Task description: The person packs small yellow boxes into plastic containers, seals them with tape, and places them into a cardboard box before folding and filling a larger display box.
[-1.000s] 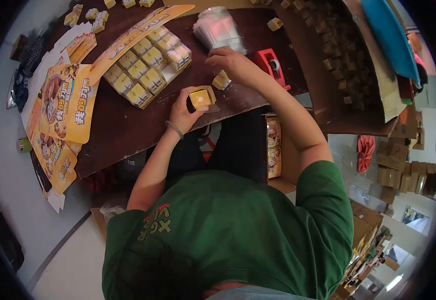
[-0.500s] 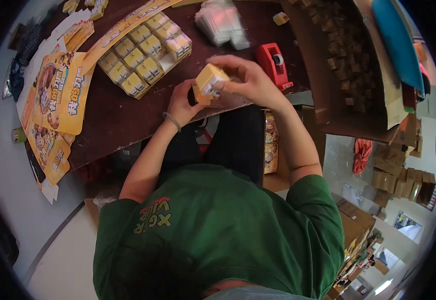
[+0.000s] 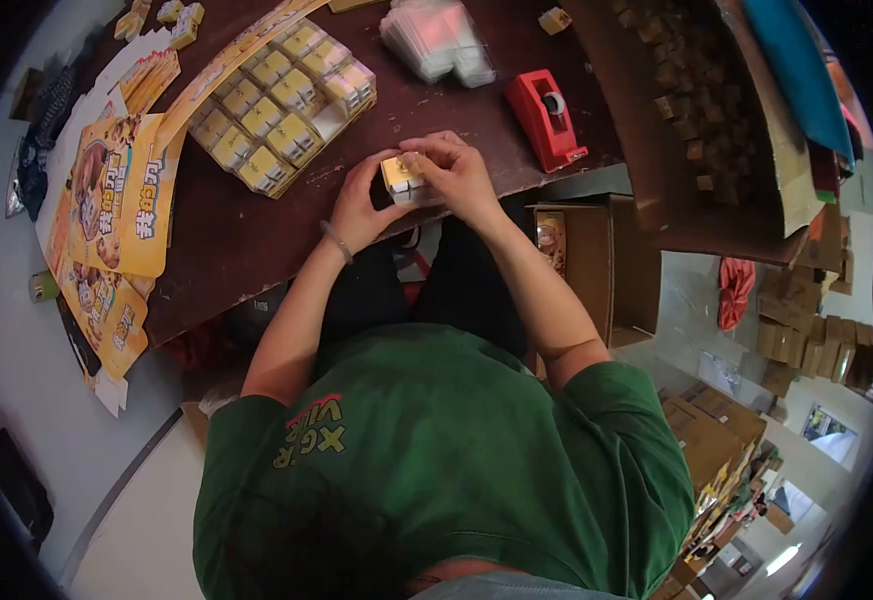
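Just above the table's near edge, my left hand point(image 3: 358, 212) and my right hand point(image 3: 462, 182) close around a small yellow-and-white box point(image 3: 393, 176). My left fingers and thumb wrap its left side. The fingers of my right hand press on its top and right side. Whether it is one box or two held together is partly hidden by the fingers. Beyond my left hand sits a tray of similar small boxes point(image 3: 291, 125), packed in rows with one gap at its right side.
A red tape dispenser point(image 3: 546, 125) stands right of my hands, with clear plastic sleeves point(image 3: 434, 40) behind. Printed yellow cardboard sheets point(image 3: 121, 195) lie at left. A large carton point(image 3: 701, 235) of small boxes is at right, and an open carton point(image 3: 586, 270) sits below the table edge.
My right hand has lowered its yellow box from above onto what my left hand holds, and the hands have come together. The view has shifted slightly.
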A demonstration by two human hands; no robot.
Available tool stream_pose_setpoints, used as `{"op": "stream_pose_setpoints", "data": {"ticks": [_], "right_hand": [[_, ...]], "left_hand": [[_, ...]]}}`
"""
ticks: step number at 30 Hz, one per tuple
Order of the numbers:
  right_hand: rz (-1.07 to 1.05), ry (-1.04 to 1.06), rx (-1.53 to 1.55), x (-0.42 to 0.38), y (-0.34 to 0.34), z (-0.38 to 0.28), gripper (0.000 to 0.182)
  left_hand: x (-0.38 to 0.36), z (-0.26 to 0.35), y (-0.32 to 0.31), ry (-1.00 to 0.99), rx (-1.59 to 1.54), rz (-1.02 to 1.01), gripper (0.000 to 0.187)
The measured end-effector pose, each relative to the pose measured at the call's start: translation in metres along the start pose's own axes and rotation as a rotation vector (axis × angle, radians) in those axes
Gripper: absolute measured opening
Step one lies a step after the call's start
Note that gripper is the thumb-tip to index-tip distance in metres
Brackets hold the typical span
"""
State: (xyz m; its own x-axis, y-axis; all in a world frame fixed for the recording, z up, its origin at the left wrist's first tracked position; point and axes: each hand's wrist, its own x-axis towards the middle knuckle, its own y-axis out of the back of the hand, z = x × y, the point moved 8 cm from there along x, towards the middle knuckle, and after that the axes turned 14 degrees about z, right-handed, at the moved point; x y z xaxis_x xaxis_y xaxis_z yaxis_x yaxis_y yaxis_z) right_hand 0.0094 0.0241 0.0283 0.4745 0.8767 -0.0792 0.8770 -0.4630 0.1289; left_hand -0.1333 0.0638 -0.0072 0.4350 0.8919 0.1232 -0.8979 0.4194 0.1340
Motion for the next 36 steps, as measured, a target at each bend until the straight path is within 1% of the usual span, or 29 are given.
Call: {"op": "stream_pose_setpoints", "data": {"ticks": [2,3,4,5,6,7,8,9,10,11,12,14,15,17,18,21,22,24,27,28,31,32,33,35,36], "right_hand": [[0.038,0.107,-0.021,0.006,-0.001,0.005,0.023],[0.041,0.157,-0.013,0.005,-0.001,0.002,0.022],[0.041,0.209,-0.006,0.002,-0.002,-0.002,0.022],[0.003,0.111,0.081,-0.004,-0.001,0.0,0.022],[0.109,0.179,0.133,-0.014,0.012,-0.009,0.024],[0.217,0.253,0.186,-0.027,0.025,-0.018,0.027],[0.273,0.586,0.036,-0.049,0.037,-0.034,0.036],[0.206,0.793,-0.094,-0.063,0.031,-0.054,0.038],[0.141,0.984,-0.226,-0.08,0.022,-0.071,0.04],[0.086,1.011,-0.299,-0.084,0.013,-0.079,0.038],[0.043,0.956,-0.352,-0.077,0.007,-0.075,0.038],[-0.041,0.873,-0.449,-0.051,-0.004,-0.07,0.037],[-0.04,0.82,-0.445,-0.04,-0.004,-0.075,0.037],[0.013,0.495,-0.256,-0.021,0.002,-0.072,0.038],[0.04,0.492,-0.25,-0.017,0.004,-0.074,0.036],[0.011,0.873,-0.408,-0.022,-0.004,-0.082,0.029],[-0.022,0.796,-0.395,-0.019,-0.003,-0.076,0.027],[-0.083,0.642,-0.37,-0.016,-0.002,-0.065,0.021],[0.023,0.596,-0.392,-0.012,-0.002,-0.064,0.02],[0.025,0.564,-0.369,-0.01,-0.003,-0.06,0.019],[0.013,0.47,-0.306,-0.004,-0.004,-0.048,0.017],[0.003,0.438,-0.288,-0.004,-0.005,-0.047,0.016],[-0.007,0.406,-0.27,-0.003,-0.005,-0.045,0.016],[-0.078,0.206,-0.164,0.007,-0.009,-0.023,0.017],[-0.113,0.11,-0.108,0.015,-0.012,-0.011,0.018]], "left_hand": [[0.002,0.016,-0.001,0.348,-0.663,-0.189,0.06],[0.01,0.015,0.005,0.38,-0.7,-0.108,0.051],[0.014,0.014,0.0,0.303,-0.503,-0.088,0.046],[0.017,0.015,-0.007,0.222,-0.307,-0.07,0.041],[0.018,0.01,-0.012,0.257,-0.404,-0.031,0.036],[0.019,0.012,-0.012,0.241,-0.349,-0.068,0.037],[0.021,0.012,-0.011,0.226,-0.297,-0.099,0.037],[0.021,0.011,-0.012,0.214,-0.354,-0.089,0.035],[0.021,0.011,-0.01,0.212,-0.305,-0.099,0.035],[0.023,0.012,-0.009,0.215,-0.253,-0.122,0.034],[0.025,0.011,-0.01,0.204,-0.249,-0.145,0.032],[0.023,0.016,-0.01,0.181,-0.257,-0.116,0.031],[0.022,0.017,-0.008,0.169,-0.259,-0.102,0.03],[0.023,-0.002,-0.007,0.173,-0.269,-0.094,0.027],[0.022,0.005,-0.008,0.17,-0.277,-0.093,0.027],[0.02,0.002,-0.009,0.209,-0.289,-0.096,0.027],[0.019,-0.001,-0.008,0.232,-0.287,-0.103,0.027],[0.02,0.001,-0.008,0.186,-0.276,-0.09,0.028],[0.017,0.003,-0.009,0.139,-0.294,-0.054,0.031],[0.016,0.004,-0.008,0.125,-0.307,-0.037,0.033],[0.009,0.007,-0.009,0.383,-0.762,-0.025,0.035],[0.006,0.016,-0.007,0.36,-0.886,-0.099,0.049],[0.006,0.016,-0.004,0.242,-0.597,-0.129,0.053],[0.0,0.012,-0.003,0.015,-0.024,-0.18,0.063],[0.001,0.011,-0.002,-0.014,0.0,-0.142,0.066]]}}
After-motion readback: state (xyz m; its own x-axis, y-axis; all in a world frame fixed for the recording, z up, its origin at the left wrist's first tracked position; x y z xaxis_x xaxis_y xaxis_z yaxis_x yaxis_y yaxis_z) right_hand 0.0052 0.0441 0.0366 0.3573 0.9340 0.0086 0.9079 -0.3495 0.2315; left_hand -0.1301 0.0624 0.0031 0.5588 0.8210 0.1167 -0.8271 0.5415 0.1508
